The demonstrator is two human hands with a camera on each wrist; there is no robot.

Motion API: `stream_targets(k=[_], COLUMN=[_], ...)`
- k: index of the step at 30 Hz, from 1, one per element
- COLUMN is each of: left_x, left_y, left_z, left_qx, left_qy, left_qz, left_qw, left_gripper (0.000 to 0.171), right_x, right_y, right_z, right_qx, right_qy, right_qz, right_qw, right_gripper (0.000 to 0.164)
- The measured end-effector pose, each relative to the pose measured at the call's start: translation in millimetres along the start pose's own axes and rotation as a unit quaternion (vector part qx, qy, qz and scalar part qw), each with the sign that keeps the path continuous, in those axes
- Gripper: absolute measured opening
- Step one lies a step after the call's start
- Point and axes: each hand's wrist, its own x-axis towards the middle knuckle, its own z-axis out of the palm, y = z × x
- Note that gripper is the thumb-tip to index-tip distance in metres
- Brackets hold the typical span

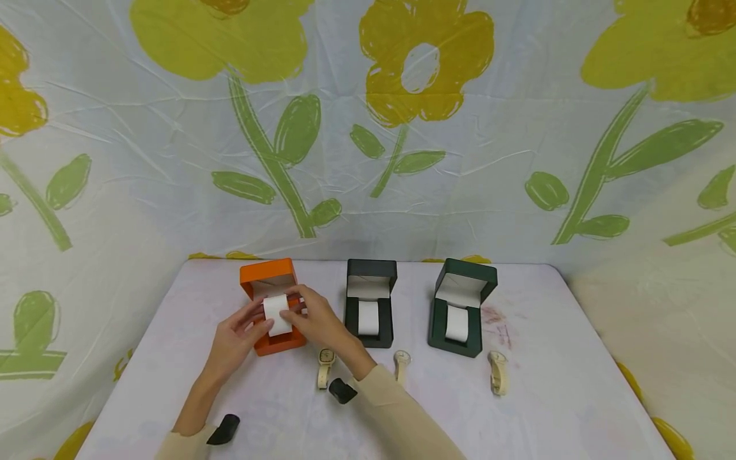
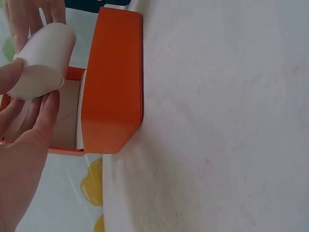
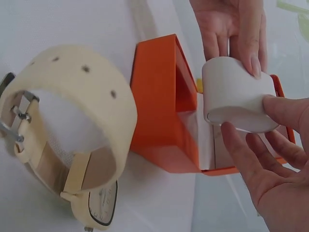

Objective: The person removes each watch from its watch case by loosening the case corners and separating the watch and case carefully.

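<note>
A white watch pillow (image 1: 277, 314) is pinched between both hands at the orange watch box (image 1: 282, 343), whose lid stands raised. On the pillow's left end, the thumb and fingers of my left hand (image 1: 231, 342) grip it. My right hand (image 1: 316, 319) holds the other end with thumb and fingertips. In the left wrist view the pillow (image 2: 46, 58) is tilted over the box's pale-lined inside. Below the box lies a cream-strapped watch (image 1: 325, 365), its buckled strap (image 3: 87, 70) looming large in the right wrist view.
Two more open boxes, one black (image 1: 384, 332) and one dark green (image 1: 439, 319), each hold a white pillow. A second watch (image 1: 402, 361) lies partly behind the right sleeve, and a third watch (image 1: 498, 374) lies at the right. A flowered cloth (image 1: 483, 191) hangs behind the table.
</note>
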Motion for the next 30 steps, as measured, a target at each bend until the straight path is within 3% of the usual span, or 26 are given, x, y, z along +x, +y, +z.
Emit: stream_targets(k=[11,30], left_x=[1.7,0.1], left_y=[-7.4,-6.9], left_z=[-10.3,-9.5], left_qx=[0.019,0.02], left_qy=[0.003,-0.013], left_qz=[0.006,-0.038], left_qw=[0.9998,0.999], left_gripper=[0.057,0.056], right_x=[11.5,11.6], right_y=[2.6,6.0], right_z=[9.7,8.8], right_qx=[-0.019,-0.026], right_qy=[-0.005,-0.018], right_qz=[0.01,0.032], right_qw=[1.0,0.999], right_gripper=[0.037,0.035])
